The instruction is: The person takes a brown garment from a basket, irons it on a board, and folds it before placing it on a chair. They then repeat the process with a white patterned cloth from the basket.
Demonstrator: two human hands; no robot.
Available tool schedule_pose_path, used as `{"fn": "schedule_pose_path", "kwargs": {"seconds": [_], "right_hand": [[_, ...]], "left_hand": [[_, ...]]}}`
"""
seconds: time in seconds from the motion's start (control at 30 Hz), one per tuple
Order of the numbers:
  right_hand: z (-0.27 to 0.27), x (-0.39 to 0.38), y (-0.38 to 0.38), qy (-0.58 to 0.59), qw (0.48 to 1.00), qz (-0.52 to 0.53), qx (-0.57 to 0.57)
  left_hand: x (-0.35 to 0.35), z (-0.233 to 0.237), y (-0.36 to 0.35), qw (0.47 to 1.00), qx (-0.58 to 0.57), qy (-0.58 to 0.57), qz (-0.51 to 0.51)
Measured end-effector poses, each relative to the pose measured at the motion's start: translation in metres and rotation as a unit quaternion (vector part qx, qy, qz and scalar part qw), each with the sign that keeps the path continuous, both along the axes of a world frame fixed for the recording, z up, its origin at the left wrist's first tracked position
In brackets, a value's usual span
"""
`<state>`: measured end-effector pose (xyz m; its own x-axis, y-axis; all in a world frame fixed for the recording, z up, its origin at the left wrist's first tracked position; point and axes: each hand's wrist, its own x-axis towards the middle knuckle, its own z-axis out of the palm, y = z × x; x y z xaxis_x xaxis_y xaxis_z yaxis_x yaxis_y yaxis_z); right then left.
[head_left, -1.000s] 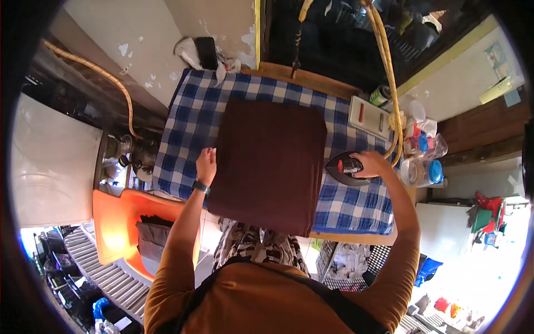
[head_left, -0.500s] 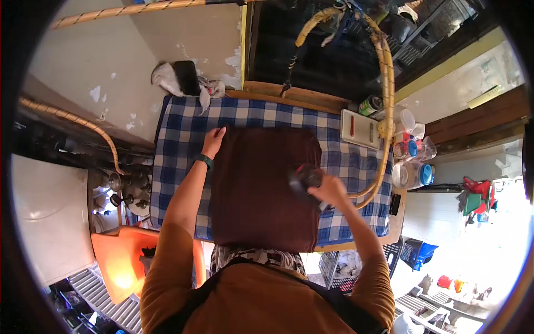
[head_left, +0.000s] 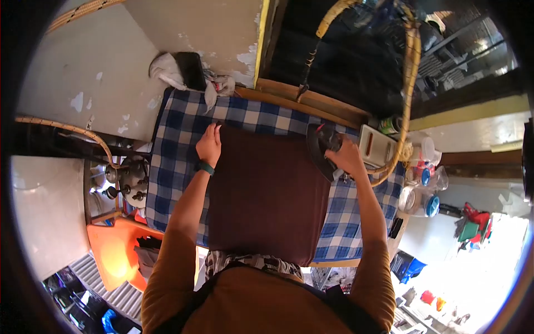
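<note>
A dark brown cloth [head_left: 267, 195] lies spread over a blue-and-white checked cover [head_left: 181, 145] on the table, its near edge reaching my lap. My left hand [head_left: 209, 147], with a dark band on the wrist, is closed at the cloth's far left corner, fingers pressed together on its edge. In my right hand [head_left: 349, 158] is the handle of a black clothes iron [head_left: 317, 149]. The iron rests at the cloth's far right corner, its body partly hidden by my fingers.
A cord wrapped in yellowish covering [head_left: 413, 83] loops down on the right beside the iron. Behind it sit a pale tray [head_left: 374, 146] and several plastic containers [head_left: 431, 206]. An orange chair [head_left: 114, 256] stands at lower left. White rags [head_left: 167, 69] lie at the far left corner.
My right hand has moved the iron away from me and to the right, from the cloth's right middle to its far right corner. My left hand stays near the far left corner.
</note>
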<state>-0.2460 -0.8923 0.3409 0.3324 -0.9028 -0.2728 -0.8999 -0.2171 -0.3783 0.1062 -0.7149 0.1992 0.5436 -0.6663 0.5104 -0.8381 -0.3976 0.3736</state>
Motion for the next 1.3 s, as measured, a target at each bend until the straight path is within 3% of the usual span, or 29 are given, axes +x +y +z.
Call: {"fn": "schedule_pose_path", "kwargs": {"seconds": [0.07, 0.27, 0.33, 0.4, 0.43, 0.53, 0.6, 0.63, 0.7, 0.73, 0.83, 0.9, 0.93, 0.97, 1.0, 1.13, 1.2, 1.3], "right_hand": [[0.015, 0.009, 0.022, -0.039, 0.990, 0.133, -0.007], [-0.006, 0.086, 0.076, 0.035, 0.966, 0.243, 0.077], [-0.016, 0.111, 0.065, 0.027, 0.974, 0.213, 0.073], [-0.006, 0.130, 0.065, 0.018, 0.981, 0.186, 0.056], [0.004, 0.140, 0.067, 0.003, 0.980, 0.193, 0.039], [0.007, 0.167, 0.079, -0.036, 0.970, 0.239, 0.006], [0.015, 0.198, 0.091, -0.003, 0.962, 0.262, 0.078], [-0.016, 0.209, 0.096, -0.025, 0.963, 0.267, 0.012], [-0.005, 0.231, 0.096, -0.012, 0.962, 0.263, 0.070], [-0.003, 0.240, 0.099, 0.007, 0.958, 0.252, 0.134], [-0.003, 0.243, 0.122, -0.009, 0.947, 0.293, 0.131], [0.002, 0.233, 0.148, -0.004, 0.930, 0.330, 0.162], [-0.008, 0.222, 0.169, 0.018, 0.921, 0.354, 0.161], [0.019, 0.209, 0.202, 0.031, 0.918, 0.350, 0.186], [-0.018, 0.189, 0.226, -0.024, 0.909, 0.409, 0.075], [-0.008, 0.153, 0.278, 0.022, 0.882, 0.449, 0.144], [-0.004, 0.134, 0.272, 0.012, 0.921, 0.375, 0.107], [0.013, 0.097, 0.236, 0.021, 0.975, 0.210, 0.066]], "left_hand": [[-0.001, -0.002, 0.003, 1.000, 0.002, -0.009, -0.009], [0.003, 0.005, -0.006, 0.995, 0.074, -0.058, -0.038], [0.006, 0.008, 0.008, 0.993, 0.092, -0.047, -0.058], [0.012, 0.015, 0.023, 0.999, 0.004, -0.005, -0.043], [0.011, 0.019, 0.043, 0.999, -0.021, -0.007, -0.037], [-0.018, 0.043, 0.124, 0.988, 0.152, 0.006, 0.025], [-0.047, 0.043, 0.177, 0.974, 0.222, -0.009, 0.029], [-0.066, 0.039, 0.203, 0.971, 0.238, -0.010, 0.033], [-0.105, 0.039, 0.252, 0.965, 0.250, 0.074, 0.025], [-0.121, 0.034, 0.276, 0.973, 0.219, 0.068, 0.010], [-0.152, 0.029, 0.321, 0.968, 0.219, 0.120, 0.031], [-0.158, 0.020, 0.337, 0.960, 0.079, 0.249, 0.097], [-0.162, 0.017, 0.341, 0.960, 0.076, 0.252, 0.099], [-0.164, 0.016, 0.341, 0.935, 0.023, 0.323, 0.144], [-0.165, 0.016, 0.339, 0.901, -0.032, 0.390, 0.186], [-0.167, -0.003, 0.349, 0.889, -0.076, 0.395, 0.220], [-0.170, -0.017, 0.357, 0.892, -0.084, 0.396, 0.202], [-0.169, -0.023, 0.368, 0.841, -0.147, 0.510, 0.105]]}}
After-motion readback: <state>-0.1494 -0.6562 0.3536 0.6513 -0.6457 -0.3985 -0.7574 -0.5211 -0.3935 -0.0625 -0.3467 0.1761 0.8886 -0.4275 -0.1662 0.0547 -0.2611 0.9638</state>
